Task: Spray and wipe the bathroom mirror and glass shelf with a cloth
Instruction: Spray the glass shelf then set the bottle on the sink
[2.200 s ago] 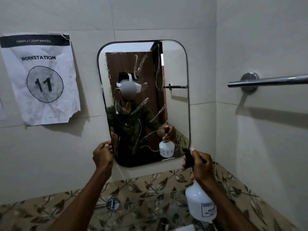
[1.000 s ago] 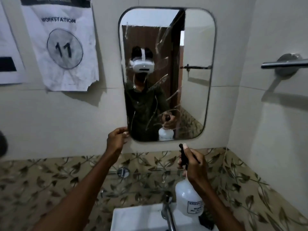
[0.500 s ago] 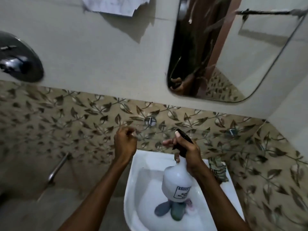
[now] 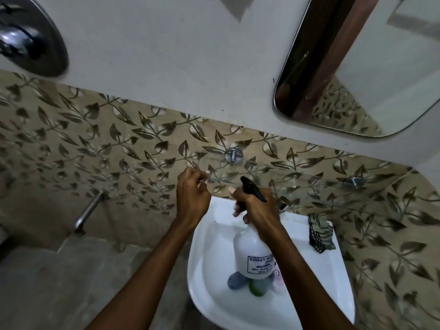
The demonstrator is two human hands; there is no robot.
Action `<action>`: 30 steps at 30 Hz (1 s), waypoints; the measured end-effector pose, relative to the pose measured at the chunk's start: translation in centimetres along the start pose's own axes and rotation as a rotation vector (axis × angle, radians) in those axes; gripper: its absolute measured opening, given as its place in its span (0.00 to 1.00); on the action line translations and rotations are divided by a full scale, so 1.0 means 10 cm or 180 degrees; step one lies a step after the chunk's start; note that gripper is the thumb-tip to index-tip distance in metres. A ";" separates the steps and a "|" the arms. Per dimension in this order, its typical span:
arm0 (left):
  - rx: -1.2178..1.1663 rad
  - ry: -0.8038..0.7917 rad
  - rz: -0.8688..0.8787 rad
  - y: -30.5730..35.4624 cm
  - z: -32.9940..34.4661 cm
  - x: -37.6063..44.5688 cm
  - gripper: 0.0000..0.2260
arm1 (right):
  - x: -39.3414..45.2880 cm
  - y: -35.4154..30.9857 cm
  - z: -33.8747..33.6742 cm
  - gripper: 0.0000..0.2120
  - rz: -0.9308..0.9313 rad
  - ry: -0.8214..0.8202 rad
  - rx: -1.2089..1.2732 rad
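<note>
The mirror (image 4: 371,75) hangs at the upper right, only its lower part in view. Below it the clear glass shelf (image 4: 319,186) juts from the leaf-patterned tiles on two chrome brackets (image 4: 233,155). My left hand (image 4: 193,195) pinches the shelf's left end between thumb and fingers. My right hand (image 4: 258,209) grips the neck of a white spray bottle (image 4: 252,256), whose black nozzle (image 4: 252,188) points up and left at the shelf. A dark striped cloth (image 4: 319,235) lies bunched on the sink's right rim, away from both hands.
A white sink (image 4: 198,258) stands below the shelf, with small blue, green and pink bottles (image 4: 258,285) in its basin and a tap (image 4: 282,203) behind my right hand. A round chrome valve plate (image 4: 31,36) and a chrome spout (image 4: 88,212) are on the left wall.
My view has tilted down from the mirror to the shelf and sink. My left hand left the mirror's lower edge and took the shelf's left end. My right hand lowered the bottle over the basin.
</note>
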State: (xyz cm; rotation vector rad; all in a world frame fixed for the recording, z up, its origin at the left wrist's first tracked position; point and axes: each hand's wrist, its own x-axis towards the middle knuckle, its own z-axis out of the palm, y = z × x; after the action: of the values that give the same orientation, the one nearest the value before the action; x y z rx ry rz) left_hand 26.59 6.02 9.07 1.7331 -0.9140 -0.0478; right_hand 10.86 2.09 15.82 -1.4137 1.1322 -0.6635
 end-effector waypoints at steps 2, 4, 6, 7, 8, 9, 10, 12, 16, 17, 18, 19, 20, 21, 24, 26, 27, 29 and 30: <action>-0.0015 0.0097 0.0002 0.03 0.04 -0.02 0.12 | 0.02 0.02 0.01 0.09 -0.0089 -0.0235 -0.0081; -0.0090 0.0220 -0.0027 0.05 0.07 -0.01 0.12 | 0.07 0.04 0.03 0.10 -0.0108 -0.0289 -0.0053; -0.0176 0.0291 -0.0050 0.06 0.10 0.02 0.11 | 0.12 0.07 0.07 0.11 0.0008 -0.0198 -0.0009; -0.0202 0.0318 -0.0045 0.06 0.11 0.03 0.11 | 0.15 0.08 0.08 0.14 0.0080 -0.0115 0.0011; -0.0193 0.0360 -0.0037 0.07 0.13 0.03 0.10 | 0.17 0.08 0.08 0.16 0.0148 -0.0041 0.0037; -0.0130 0.0411 -0.0026 0.08 0.15 0.03 0.10 | 0.21 0.09 0.05 0.17 0.0189 -0.0009 0.0056; -0.0034 0.0468 -0.0011 0.09 0.15 0.01 0.10 | 0.21 0.10 0.04 0.16 0.0194 -0.0025 0.0033; 0.0283 0.0541 0.0072 0.15 0.21 -0.08 0.12 | 0.21 0.10 -0.05 0.15 0.0078 -0.0244 -0.0045; 0.0684 0.0371 0.0466 0.28 0.41 -0.36 0.20 | 0.22 0.14 -0.34 0.13 -0.0234 -0.0497 -0.0122; 0.0741 0.0217 0.0563 0.29 0.47 -0.43 0.21 | 0.23 0.16 -0.40 0.13 -0.0173 -0.0413 -0.0109; 0.0794 0.0031 0.0634 0.30 0.54 -0.49 0.23 | 0.23 0.19 -0.48 0.14 -0.0078 -0.0300 -0.0077; 0.0871 -0.0172 0.0676 0.30 0.60 -0.54 0.25 | 0.24 0.22 -0.55 0.15 -0.0008 -0.0171 -0.0059; 0.0975 -0.0361 0.0695 0.30 0.66 -0.59 0.28 | 0.24 0.26 -0.60 0.17 0.0028 -0.0041 -0.0073; 0.1084 -0.0536 0.0713 0.32 0.73 -0.65 0.31 | 0.24 0.30 -0.69 0.18 0.0034 0.0078 -0.0104; 0.1280 -0.0767 0.0669 0.38 0.87 -0.77 0.38 | 0.21 0.38 -0.93 0.16 -0.0006 0.0139 -0.0111; 0.1360 -0.0815 0.0570 0.42 0.93 -0.82 0.41 | 0.21 0.41 -1.06 0.13 -0.0122 0.0026 -0.0073; 0.1410 -0.0839 0.0541 0.44 0.95 -0.85 0.41 | 0.21 0.41 -1.11 0.12 -0.0157 -0.0005 -0.0042; 0.1491 -0.0904 0.0523 0.48 1.01 -0.89 0.42 | 0.22 0.45 -1.20 0.13 -0.0127 0.0028 0.0043; 0.1499 -0.0924 0.0534 0.50 1.02 -0.91 0.42 | 0.22 0.47 -1.21 0.14 -0.0099 0.0075 0.0053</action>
State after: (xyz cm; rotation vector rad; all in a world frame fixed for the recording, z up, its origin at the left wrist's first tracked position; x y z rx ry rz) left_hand 12.83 2.82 5.69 2.1089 -1.3640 0.0301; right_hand -0.33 -4.43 13.15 -1.4151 1.1225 -0.7118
